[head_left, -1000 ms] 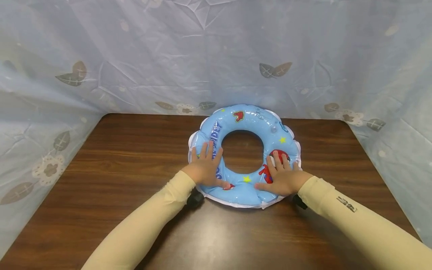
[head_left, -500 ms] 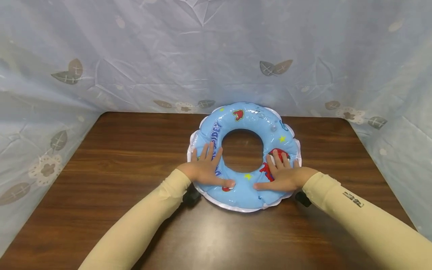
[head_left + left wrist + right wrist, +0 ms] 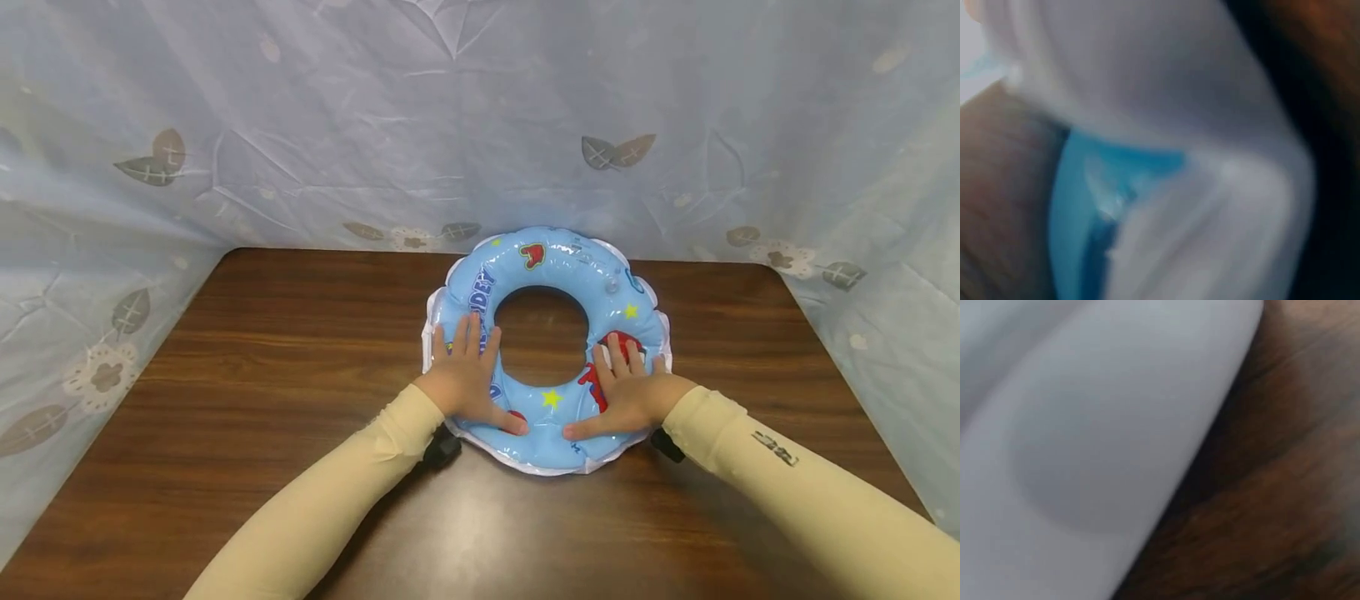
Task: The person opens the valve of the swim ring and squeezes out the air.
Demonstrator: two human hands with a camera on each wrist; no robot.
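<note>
Brown surface under ring. My left hand just dropped thumb nearer me; right hand stayed — both spread on ring, seemingly still pressing.

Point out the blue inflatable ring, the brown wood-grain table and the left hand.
Blue inflatable ring (image 3: pixel 546 446): head view, near side of the tube.
Brown wood-grain table (image 3: pixel 315 342): head view, bare top beside the ring.
Left hand (image 3: pixel 467 385): head view, back of the hand.

Blurred white edging borders glossy blue plastic beside bare skin.
</note>
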